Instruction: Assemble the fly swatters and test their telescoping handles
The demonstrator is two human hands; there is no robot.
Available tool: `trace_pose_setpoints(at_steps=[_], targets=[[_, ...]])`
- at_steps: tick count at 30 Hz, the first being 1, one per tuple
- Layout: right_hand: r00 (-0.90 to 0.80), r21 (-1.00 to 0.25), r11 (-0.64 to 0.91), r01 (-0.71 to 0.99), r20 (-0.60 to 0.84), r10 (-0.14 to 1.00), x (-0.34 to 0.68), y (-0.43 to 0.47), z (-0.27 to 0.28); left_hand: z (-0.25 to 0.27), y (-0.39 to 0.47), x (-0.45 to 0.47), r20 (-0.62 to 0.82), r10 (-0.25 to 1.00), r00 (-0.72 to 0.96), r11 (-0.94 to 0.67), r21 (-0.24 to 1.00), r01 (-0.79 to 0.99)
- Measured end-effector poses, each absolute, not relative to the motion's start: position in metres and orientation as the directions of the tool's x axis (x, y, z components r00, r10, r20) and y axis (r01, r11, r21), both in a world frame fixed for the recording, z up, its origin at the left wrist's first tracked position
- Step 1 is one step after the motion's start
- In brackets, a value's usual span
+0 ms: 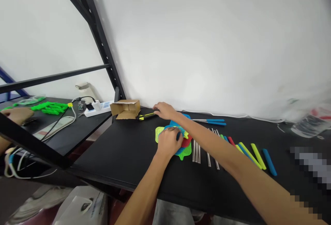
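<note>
My left hand [168,141] is closed at the edge of a loose pile of plastic mesh fly swatter heads [186,152] in green, blue, red and yellow; a dark blue part shows beside its thumb. Farther back, my right hand [165,110] reaches across to the left, fingers slightly bent and apart. Its fingertips are at the near end of a yellow-and-black utility knife [146,116] lying on the table; contact is hard to make out. My right forearm hides part of the swatter heads and rods.
An opened cardboard box [126,109] stands behind the knife. Metal rods [196,152], blue-handled rods [216,121] and coloured grip sleeves [258,156] lie to the right. A black frame post [99,39] rises at left, beyond which another person's hand [19,115] rests near green items.
</note>
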State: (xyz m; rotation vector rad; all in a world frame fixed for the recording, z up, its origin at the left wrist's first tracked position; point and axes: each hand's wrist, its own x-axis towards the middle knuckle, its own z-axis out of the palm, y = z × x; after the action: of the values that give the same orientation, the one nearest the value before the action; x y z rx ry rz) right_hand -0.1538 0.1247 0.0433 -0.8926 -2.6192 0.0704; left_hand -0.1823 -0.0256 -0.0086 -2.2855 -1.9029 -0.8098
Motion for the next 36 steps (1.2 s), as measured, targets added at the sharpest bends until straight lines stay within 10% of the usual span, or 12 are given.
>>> trace_pose_setpoints(at_steps=[17,36], targets=[[-0.146,-0.256,0.21,0.944,0.249,0.957,0.18,-0.014,0.022,-0.013,-0.036,-0.189,0.446,0.885,0.133,-0.249,0.212,0.945],[-0.052,-0.165,0.149,0.975,0.482,0.875,0.183,-0.08,-0.016,-0.014,-0.08,-0.186,0.638,0.767,0.073,-0.208,0.139,0.968]])
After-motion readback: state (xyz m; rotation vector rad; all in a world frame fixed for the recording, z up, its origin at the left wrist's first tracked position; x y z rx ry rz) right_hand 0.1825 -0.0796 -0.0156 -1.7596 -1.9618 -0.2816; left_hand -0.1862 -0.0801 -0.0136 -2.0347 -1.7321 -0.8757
